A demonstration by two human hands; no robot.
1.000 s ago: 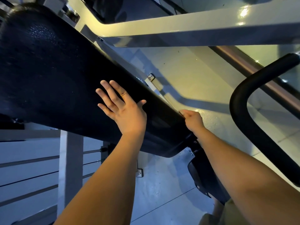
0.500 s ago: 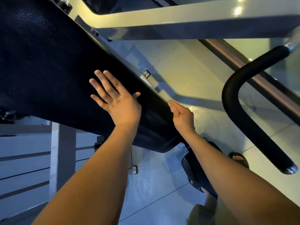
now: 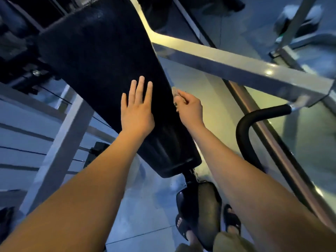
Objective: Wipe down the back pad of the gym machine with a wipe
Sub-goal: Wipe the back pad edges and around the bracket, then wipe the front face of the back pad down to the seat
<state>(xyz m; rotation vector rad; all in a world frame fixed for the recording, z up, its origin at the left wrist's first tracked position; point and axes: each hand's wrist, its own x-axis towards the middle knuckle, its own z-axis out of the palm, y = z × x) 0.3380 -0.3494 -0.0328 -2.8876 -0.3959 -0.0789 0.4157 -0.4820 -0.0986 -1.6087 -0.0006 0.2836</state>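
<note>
My left hand [image 3: 137, 115] lies flat on the black back pad [image 3: 101, 60] of a gym machine, fingers straight and close together, palm pressed to its pebbled vinyl face. The pad is a long slab that runs from upper left down to a rounded lower end near the middle of the view. At its right edge my right hand [image 3: 190, 108] has its fingers curled round a small, pale, crumpled wipe [image 3: 175, 92], pinched against the pad's rim; much of the wipe is hidden in my grip. Behind, a flat-sided, glossy grey steel beam [image 3: 236, 64] crosses at a slant, and a curved handle [image 3: 243, 130] sleeved in matte black foam bends down at right. Below, my feet in dark sandals [image 3: 232, 220] stand on smooth pale floor [image 3: 145, 206]
</note>
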